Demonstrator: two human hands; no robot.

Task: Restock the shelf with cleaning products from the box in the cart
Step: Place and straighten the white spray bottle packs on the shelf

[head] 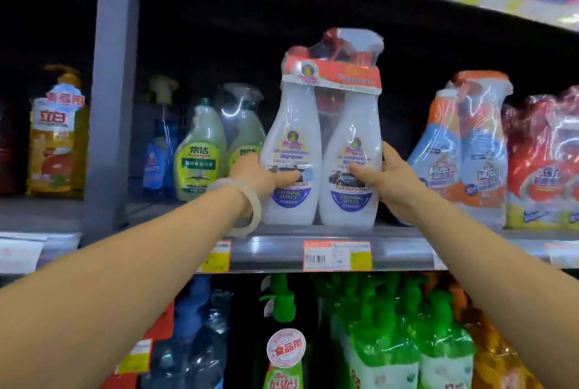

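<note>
While both hands clasp it: the shrink-wrapped twin pack of white degreaser bottles stands upright on the grey metal shelf, its base at the front edge
Left grip: the left hand is closed on the left bottle's lower side, thumb across the label, fingers hidden behind
Right grip: the right hand is closed on the right bottle's lower side, thumb on the label front
Left wrist: a pale translucent bangle hangs around it
Pack top: red caps and a trigger sprayer sit under clear film, above a red card band
Left neighbours: two green spray bottles stand just beside the pack
Right neighbours: an orange and blue wrapped refill pack stands near the right hand
Shelf edge: a red-bordered price tag sits directly below the pack
Lower shelf: green pump bottles stand in a row
</note>
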